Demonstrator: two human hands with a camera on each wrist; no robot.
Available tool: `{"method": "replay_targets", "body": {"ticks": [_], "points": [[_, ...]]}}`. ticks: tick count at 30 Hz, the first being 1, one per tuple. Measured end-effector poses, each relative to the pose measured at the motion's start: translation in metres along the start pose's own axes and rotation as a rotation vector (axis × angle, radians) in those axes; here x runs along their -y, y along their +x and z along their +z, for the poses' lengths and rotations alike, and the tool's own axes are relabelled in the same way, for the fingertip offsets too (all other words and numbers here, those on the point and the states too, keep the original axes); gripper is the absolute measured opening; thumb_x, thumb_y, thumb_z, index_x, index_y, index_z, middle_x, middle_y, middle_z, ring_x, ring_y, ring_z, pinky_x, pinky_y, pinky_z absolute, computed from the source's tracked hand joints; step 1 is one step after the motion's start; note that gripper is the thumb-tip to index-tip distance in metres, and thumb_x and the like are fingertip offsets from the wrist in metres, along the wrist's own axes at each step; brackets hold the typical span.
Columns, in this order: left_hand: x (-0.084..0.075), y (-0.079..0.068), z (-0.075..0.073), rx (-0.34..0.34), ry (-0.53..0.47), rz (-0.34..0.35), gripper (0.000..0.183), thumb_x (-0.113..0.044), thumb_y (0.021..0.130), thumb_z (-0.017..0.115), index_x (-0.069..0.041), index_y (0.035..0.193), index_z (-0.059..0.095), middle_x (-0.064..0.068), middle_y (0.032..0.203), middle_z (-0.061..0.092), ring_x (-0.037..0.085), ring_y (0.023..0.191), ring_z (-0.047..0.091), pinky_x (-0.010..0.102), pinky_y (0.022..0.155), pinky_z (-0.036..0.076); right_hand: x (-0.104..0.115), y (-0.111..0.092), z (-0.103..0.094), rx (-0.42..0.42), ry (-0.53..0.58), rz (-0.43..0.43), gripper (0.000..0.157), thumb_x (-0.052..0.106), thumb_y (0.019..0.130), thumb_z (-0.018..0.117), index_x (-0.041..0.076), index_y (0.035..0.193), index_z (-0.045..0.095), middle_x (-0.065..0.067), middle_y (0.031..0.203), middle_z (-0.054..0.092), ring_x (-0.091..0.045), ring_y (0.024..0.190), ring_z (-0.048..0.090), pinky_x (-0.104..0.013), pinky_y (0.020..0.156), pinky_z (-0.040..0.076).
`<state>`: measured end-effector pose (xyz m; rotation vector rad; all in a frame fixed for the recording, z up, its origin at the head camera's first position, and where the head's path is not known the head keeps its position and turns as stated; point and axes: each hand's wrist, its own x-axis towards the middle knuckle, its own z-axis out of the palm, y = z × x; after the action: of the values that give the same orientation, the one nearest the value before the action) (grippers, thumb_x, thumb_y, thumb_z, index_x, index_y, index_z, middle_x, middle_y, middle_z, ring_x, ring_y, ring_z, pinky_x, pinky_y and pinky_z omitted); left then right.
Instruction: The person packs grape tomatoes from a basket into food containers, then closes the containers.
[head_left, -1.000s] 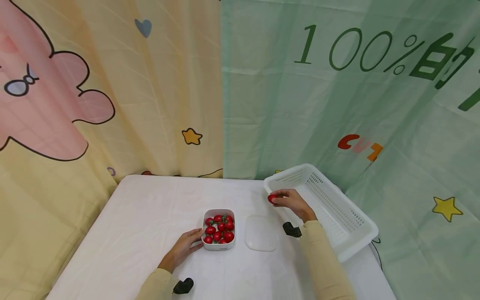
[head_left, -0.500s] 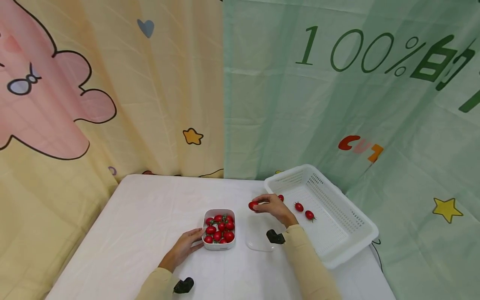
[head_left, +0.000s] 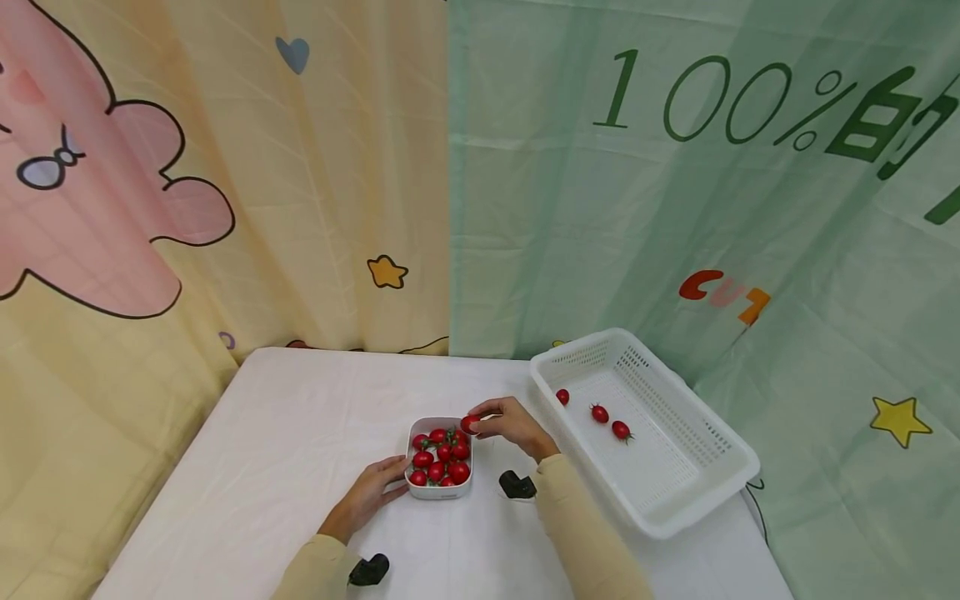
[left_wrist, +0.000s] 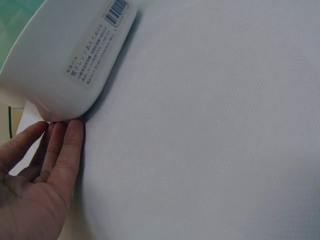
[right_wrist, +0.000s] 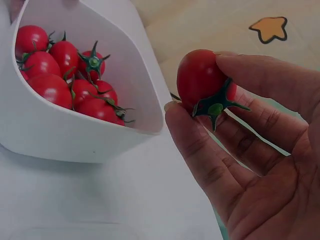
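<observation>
My right hand (head_left: 516, 425) pinches a red cherry tomato (right_wrist: 201, 77) between thumb and fingers. Its green calyx faces the palm in the right wrist view. Hand and tomato are at the back right corner of a small white box (head_left: 438, 492), which holds several more cherry tomatoes (right_wrist: 51, 91). Straight fingers of my left hand (head_left: 372, 493) touch the box's left side. In the left wrist view those fingertips (left_wrist: 75, 129) meet the lower corner of the box, beside its printed label (left_wrist: 90, 62).
A large white perforated basket (head_left: 686, 392) stands on the right, with 3 cherry tomatoes (head_left: 600, 413) lying in it. A clear lid (right_wrist: 75, 229) lies on the white-covered table (head_left: 300, 417), mostly hidden by my right arm in the head view. Curtains hang behind.
My right hand has carried a cherry tomato from the basket's near left rim leftward to the box, uncovering the tomatoes in the basket. The left hand has stayed at the box.
</observation>
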<state>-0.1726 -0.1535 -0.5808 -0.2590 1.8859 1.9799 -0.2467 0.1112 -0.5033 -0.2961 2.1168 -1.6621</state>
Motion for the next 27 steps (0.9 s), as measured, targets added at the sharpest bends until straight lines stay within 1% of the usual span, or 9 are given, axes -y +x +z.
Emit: {"method": "replay_targets", "body": {"ticks": [6,9,14,18,22,27], "points": [[0.001,0.000,0.000,-0.001,0.007,0.001,0.058,-0.032,0.100,0.053,0.013,0.136,0.041,0.023,0.129,0.053,0.030,0.115,0.053,0.048,0.101,0.045,-0.002,0.005,0.017,0.029,-0.015,0.013,0.025,0.009,0.088,0.069,-0.004,0.110,0.067,-0.009,0.100,0.068,-0.021,0.086,0.067,-0.036,0.084,0.057],[0.000,0.000,0.000,0.005,0.003,0.004,0.059,-0.032,0.100,0.053,0.013,0.136,0.041,0.023,0.130,0.052,0.030,0.115,0.053,0.049,0.102,0.045,-0.002,0.007,0.023,0.035,-0.025,0.023,0.025,0.010,0.088,0.069,-0.002,0.109,0.067,-0.008,0.099,0.068,-0.020,0.087,0.067,-0.035,0.085,0.057],[0.000,-0.001,-0.001,0.010,-0.001,0.007,0.058,-0.032,0.099,0.053,0.013,0.135,0.041,0.022,0.129,0.052,0.028,0.114,0.053,0.049,0.102,0.045,-0.003,0.010,0.032,0.022,-0.051,0.038,0.023,0.009,0.088,0.069,-0.002,0.108,0.068,-0.007,0.096,0.067,-0.020,0.086,0.066,-0.035,0.084,0.057],[0.000,0.000,-0.001,0.015,0.006,0.012,0.059,-0.032,0.100,0.053,0.014,0.135,0.041,0.023,0.129,0.053,0.028,0.113,0.054,0.049,0.101,0.045,-0.005,0.013,0.038,0.009,-0.061,0.057,0.025,0.010,0.088,0.070,-0.002,0.109,0.068,-0.007,0.096,0.068,-0.019,0.085,0.066,-0.038,0.085,0.057],[0.000,0.001,-0.001,0.008,0.009,0.006,0.058,-0.031,0.099,0.053,0.014,0.134,0.042,0.022,0.128,0.053,0.028,0.112,0.054,0.049,0.101,0.045,-0.006,0.013,0.040,0.008,-0.054,0.074,0.029,0.014,0.087,0.071,-0.003,0.110,0.068,-0.006,0.096,0.069,-0.018,0.084,0.065,-0.042,0.087,0.056],[-0.001,0.000,0.000,-0.007,0.001,-0.003,0.057,-0.030,0.099,0.054,0.013,0.134,0.043,0.022,0.128,0.053,0.029,0.113,0.053,0.049,0.101,0.046,-0.005,0.008,0.032,0.007,-0.055,0.050,0.028,0.013,0.089,0.068,-0.003,0.111,0.067,-0.007,0.099,0.068,-0.020,0.086,0.065,-0.039,0.086,0.056]]}}
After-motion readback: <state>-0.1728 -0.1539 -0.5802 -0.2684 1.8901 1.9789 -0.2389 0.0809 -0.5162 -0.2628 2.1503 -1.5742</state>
